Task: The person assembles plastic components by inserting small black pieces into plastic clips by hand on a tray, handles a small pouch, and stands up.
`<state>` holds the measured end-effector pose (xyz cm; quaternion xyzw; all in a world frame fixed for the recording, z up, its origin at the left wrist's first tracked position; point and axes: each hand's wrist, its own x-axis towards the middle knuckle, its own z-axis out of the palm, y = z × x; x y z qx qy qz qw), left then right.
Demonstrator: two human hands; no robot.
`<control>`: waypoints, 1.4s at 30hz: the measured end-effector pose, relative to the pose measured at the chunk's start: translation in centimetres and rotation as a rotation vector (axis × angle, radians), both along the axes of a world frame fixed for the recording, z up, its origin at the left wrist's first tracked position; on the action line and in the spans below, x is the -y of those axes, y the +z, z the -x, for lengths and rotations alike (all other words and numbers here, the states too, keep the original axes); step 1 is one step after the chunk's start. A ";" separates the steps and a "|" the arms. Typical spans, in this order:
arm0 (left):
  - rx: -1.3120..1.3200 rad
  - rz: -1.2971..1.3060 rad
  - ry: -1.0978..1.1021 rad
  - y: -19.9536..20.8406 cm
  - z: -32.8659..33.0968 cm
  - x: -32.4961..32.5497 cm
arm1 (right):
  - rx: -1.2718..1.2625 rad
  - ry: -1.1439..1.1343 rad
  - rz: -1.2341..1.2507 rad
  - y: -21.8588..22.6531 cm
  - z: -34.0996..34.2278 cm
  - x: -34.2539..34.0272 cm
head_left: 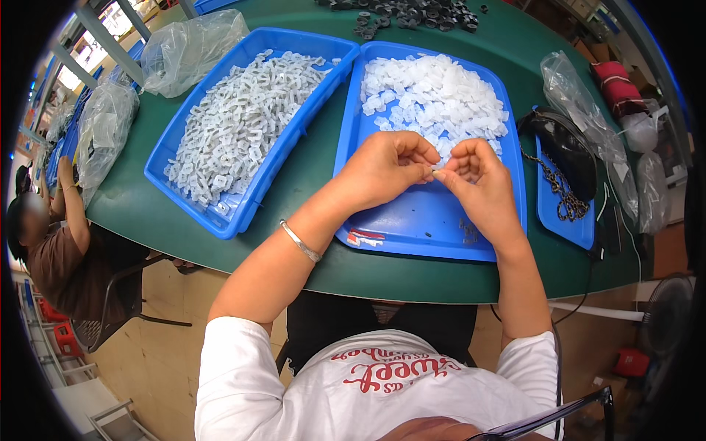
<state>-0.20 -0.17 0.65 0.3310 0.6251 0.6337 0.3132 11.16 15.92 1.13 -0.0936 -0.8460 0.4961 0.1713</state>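
Observation:
Above the right-hand blue tray (412, 228), my left hand (390, 165) and my right hand (478, 180) meet fingertip to fingertip. Both pinch one small pale plastic piece (435, 170), whose exact shape is mostly covered by the fingers. Behind my hands, a heap of white translucent plastic pieces (456, 92) fills the far part of this tray. To the left, a deeper blue tray (254, 195) holds a big pile of small greyish clear plastic parts (235, 117).
Black round parts (426, 13) lie at the table's far side. Clear plastic bags (193, 53) sit at the far left. A black bag with a chain (570, 147) rests on a small blue tray (585, 228) at right. Another person (59, 250) sits at the left.

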 end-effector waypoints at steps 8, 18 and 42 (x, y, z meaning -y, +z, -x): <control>0.115 -0.004 -0.073 0.3 0.5 0.1 | 0.083 0.068 0.241 1.0 -0.1 0.0; 0.073 -0.070 0.109 0.2 0.9 0.0 | 0.172 0.026 -0.125 2.7 -1.3 -3.6; -0.019 0.077 0.080 0.4 0.6 0.2 | 0.353 0.210 -0.619 1.9 -1.7 -2.4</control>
